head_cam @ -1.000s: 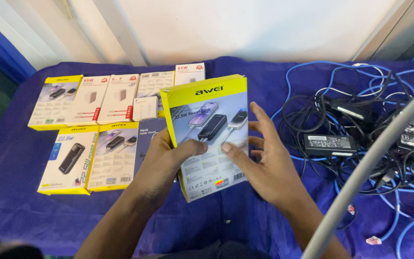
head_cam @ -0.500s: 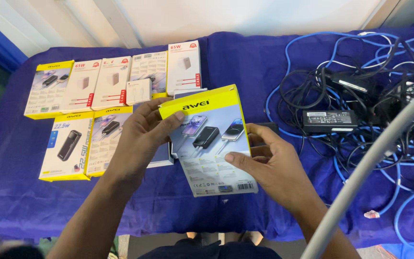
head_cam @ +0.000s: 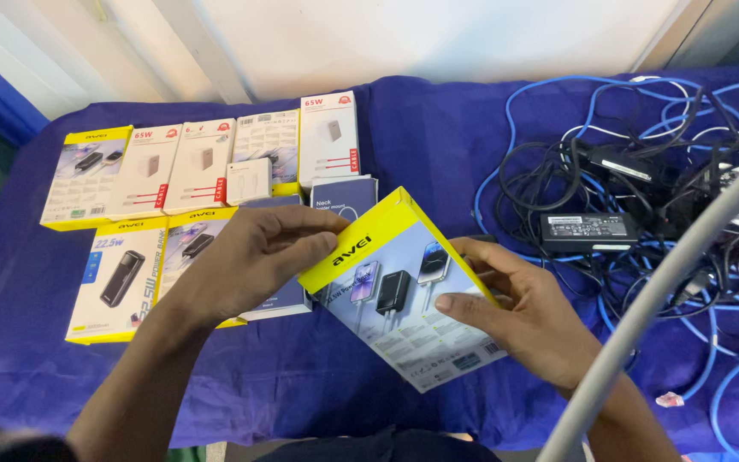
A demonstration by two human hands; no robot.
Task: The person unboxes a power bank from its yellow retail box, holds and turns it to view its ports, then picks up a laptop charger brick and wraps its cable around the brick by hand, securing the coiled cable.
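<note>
Both of my hands hold one yellow-edged product box [head_cam: 399, 295] with pictures of a charger and phones on its face, tilted over the blue cloth. My left hand [head_cam: 245, 257] grips its upper left yellow end with thumb and fingers. My right hand [head_cam: 515, 312] cradles the right side, thumb resting on the printed face. Beneath my left hand lie other boxes, partly hidden.
Rows of white and yellow boxes [head_cam: 203, 162] lie at the left on the blue-covered table [head_cam: 421, 128]. A tangle of blue and black cables with a black power adapter [head_cam: 588, 229] fills the right. A grey tube [head_cam: 669, 291] crosses the lower right foreground.
The box has tilted clockwise and dropped lower over the table. My left hand shifted to its upper yellow end; my right hand stayed on the right side.
</note>
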